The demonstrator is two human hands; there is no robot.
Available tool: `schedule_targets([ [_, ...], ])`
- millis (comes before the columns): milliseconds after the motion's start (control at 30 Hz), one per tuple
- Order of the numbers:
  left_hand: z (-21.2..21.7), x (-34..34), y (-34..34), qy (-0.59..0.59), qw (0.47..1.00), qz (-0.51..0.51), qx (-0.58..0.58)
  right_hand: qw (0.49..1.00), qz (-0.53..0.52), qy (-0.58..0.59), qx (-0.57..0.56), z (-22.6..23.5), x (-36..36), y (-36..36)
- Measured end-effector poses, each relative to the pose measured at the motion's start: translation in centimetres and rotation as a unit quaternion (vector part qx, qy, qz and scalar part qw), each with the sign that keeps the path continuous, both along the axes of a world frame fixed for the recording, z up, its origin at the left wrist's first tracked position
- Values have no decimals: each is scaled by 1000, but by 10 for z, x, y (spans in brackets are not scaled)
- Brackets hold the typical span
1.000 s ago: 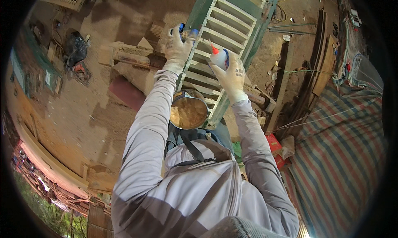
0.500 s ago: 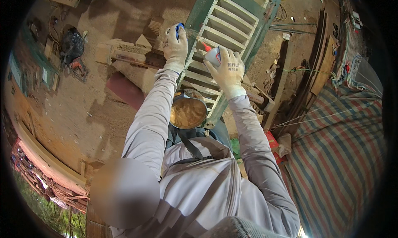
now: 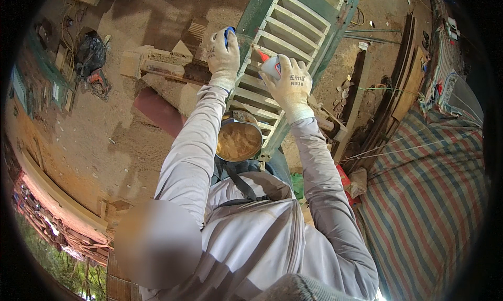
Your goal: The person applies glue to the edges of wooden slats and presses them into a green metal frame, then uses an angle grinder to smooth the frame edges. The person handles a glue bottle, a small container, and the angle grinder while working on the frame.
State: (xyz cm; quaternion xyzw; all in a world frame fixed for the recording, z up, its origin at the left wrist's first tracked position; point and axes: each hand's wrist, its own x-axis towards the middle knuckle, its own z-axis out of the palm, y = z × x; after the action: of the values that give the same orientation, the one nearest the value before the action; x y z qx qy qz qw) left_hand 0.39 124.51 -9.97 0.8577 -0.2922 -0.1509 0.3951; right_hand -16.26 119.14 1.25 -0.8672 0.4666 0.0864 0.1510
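Observation:
My left hand (image 3: pixel 222 54), in a white glove, is closed around a small blue-handled tool (image 3: pixel 229 34) and rests against the left rail of a green louvred door (image 3: pixel 293 23) with pale slats. My right hand (image 3: pixel 292 87), also gloved, grips a small white squeeze bottle (image 3: pixel 271 66). Its red nozzle points left at a slat. Below the hands, an open round tin of tan paste (image 3: pixel 239 139) sits against the lower slats, close to my chest.
A striped tarpaulin (image 3: pixel 429 185) covers the right side. Dark wooden planks (image 3: pixel 398 91) lie beside the door. Bricks and timber offcuts (image 3: pixel 157 65) and a black bag (image 3: pixel 90 52) lie on the dirt floor (image 3: pixel 89 143) to the left.
The bottle in my right hand has tipped from upright to pointing left at the slats. Both hands stay almost where they were on the door.

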Motion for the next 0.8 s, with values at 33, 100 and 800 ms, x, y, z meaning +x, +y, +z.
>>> schedule_targets([
  [33, -1, 0, 0, -2, 1000, 2, -4, 1000, 3, -5, 1, 0, 0, 0],
  [100, -3, -1, 0, -7, 1000, 7, -13, 1000, 10, -16, 2, 1, -1, 2],
  [800, -1, -4, -1, -44, 999, 17, -1, 973, -109, -183, 89, 1, -30, 35],
])
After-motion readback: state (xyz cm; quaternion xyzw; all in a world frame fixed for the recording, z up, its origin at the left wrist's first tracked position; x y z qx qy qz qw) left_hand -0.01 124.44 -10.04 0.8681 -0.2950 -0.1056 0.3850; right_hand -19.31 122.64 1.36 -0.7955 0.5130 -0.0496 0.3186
